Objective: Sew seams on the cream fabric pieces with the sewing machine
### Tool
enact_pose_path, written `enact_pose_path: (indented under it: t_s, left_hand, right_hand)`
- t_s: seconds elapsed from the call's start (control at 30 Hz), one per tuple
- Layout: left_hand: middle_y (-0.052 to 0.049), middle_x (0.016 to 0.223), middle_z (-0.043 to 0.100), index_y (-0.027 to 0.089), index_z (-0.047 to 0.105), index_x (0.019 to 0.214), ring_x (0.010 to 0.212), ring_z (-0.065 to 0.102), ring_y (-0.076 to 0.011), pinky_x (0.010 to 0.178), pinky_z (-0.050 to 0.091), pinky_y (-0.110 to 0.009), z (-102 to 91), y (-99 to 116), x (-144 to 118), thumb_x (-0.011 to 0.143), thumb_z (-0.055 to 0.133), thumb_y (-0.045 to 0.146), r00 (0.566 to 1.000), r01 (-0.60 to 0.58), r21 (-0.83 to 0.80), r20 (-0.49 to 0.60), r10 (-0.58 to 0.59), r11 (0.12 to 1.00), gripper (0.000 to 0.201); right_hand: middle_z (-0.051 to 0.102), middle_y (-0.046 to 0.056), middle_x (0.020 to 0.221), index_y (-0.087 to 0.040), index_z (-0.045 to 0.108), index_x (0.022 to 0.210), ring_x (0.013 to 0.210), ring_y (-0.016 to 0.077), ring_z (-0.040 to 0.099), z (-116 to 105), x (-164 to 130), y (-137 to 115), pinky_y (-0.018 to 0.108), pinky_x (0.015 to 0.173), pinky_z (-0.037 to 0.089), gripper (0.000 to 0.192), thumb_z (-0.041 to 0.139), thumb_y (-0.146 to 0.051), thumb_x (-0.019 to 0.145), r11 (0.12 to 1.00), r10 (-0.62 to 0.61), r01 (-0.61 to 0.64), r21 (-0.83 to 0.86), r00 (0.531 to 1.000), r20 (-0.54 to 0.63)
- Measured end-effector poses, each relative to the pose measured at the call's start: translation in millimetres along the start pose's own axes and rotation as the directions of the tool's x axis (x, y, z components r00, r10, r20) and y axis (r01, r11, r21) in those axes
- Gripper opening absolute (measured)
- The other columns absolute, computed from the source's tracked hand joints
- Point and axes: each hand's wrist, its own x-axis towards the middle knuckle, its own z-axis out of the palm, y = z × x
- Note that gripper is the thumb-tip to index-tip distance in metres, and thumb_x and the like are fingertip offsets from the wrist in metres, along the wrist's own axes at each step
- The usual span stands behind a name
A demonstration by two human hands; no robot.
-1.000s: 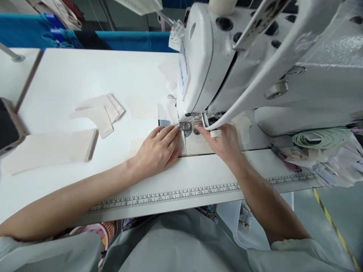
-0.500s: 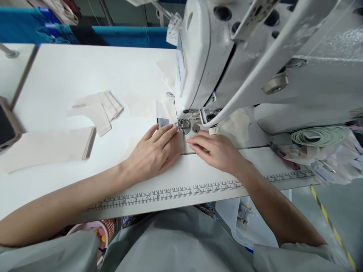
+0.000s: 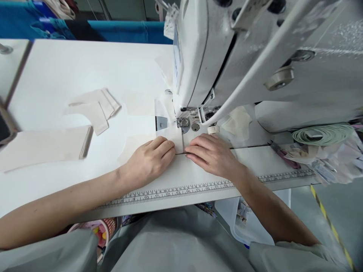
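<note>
A pale cream fabric piece (image 3: 176,136) lies flat in front of the presser foot (image 3: 184,122) of a white sewing machine (image 3: 195,56). My left hand (image 3: 151,160) is closed, its bent fingers pinching the fabric's near edge on the left. On the other side, my right hand (image 3: 212,155) has its fingers pressed together at the near right corner of the same piece; its thumb is mostly hidden. Both hands rest on the table close to the slot at the machine bed's front edge.
Stacked cream fabric strips (image 3: 51,145) and curved cut pieces (image 3: 96,107) lie on the left of the white table (image 3: 70,68). A printed ruler (image 3: 181,192) runs along its front edge. To the right are snips (image 3: 283,155), a coiled green strip (image 3: 320,134) and scraps.
My left hand has drawn back from beside the presser foot toward me, and its fingers have curled at the fabric's near edge. My right hand has shifted slightly, its fingers closing together.
</note>
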Motion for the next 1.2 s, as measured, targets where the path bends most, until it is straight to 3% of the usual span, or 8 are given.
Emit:
enact_pose_path:
  t_s: [0.23,0.47,0.73,0.93,1.2]
  left_hand:
    - [-0.008,0.085,0.064,0.014,0.055,0.089,0.078,0.056,-0.0188,0.069,0.052,-0.032,3.3,-5,5,0.095,0.041,0.013,0.993,0.108,-0.096,-0.03,-0.112,0.989,0.015]
    - [-0.011,0.098,0.064,0.01,0.058,0.105,0.085,0.056,-0.0206,0.072,0.052,-0.033,10.5,-8,3,0.095,0.046,0.012,0.998,0.033,-0.039,-0.06,-0.035,0.999,0.016]
    - [-0.009,0.1,0.068,0.011,0.063,0.101,0.092,0.061,-0.0225,0.069,0.049,-0.033,6.6,-7,4,0.092,0.053,0.012,0.993,-0.016,0.109,-0.117,0.029,0.994,0.014]
    - [-0.006,0.103,0.07,0.014,0.065,0.1,0.096,0.063,-0.0211,0.073,0.05,-0.033,7.4,-6,4,0.093,0.053,0.013,0.992,-0.028,0.117,-0.12,0.042,0.993,0.014]
    - [-0.007,0.097,0.071,0.009,0.066,0.094,0.091,0.064,-0.0218,0.07,0.05,-0.033,9.0,-6,7,0.091,0.058,0.013,0.985,-0.048,0.09,-0.162,0.062,0.995,0.009]
  right_hand:
    - [0.063,0.005,0.091,-0.017,0.065,0.107,0.087,0.0175,0.055,0,-4,-5,0.034,0.08,0.04,0.018,0.053,-0.02,0.094,0.997,0.015,-0.012,-0.072,0.999,0.053]
    - [0.06,0.006,0.092,-0.016,0.065,0.105,0.084,0.019,0.051,1,-2,-8,0.035,0.079,0.037,0.019,0.05,-0.025,0.095,0.984,0.028,-0.014,-0.176,0.997,0.077]
    - [0.061,0.005,0.093,-0.018,0.066,0.097,0.085,0.0185,0.05,1,-1,-11,0.034,0.08,0.034,0.02,0.048,-0.027,0.097,0.986,0.043,-0.029,-0.165,0.996,0.083]
    - [0.061,0.004,0.093,-0.019,0.068,0.096,0.086,0.0181,0.049,-1,-1,-12,0.035,0.08,0.033,0.022,0.048,-0.028,0.097,0.993,0.052,-0.041,-0.111,0.994,0.101]
    - [0.061,0.005,0.093,-0.017,0.068,0.095,0.086,0.0183,0.049,1,-2,-13,0.035,0.081,0.035,0.018,0.051,-0.024,0.095,0.994,0.025,-0.017,-0.108,0.997,0.07]
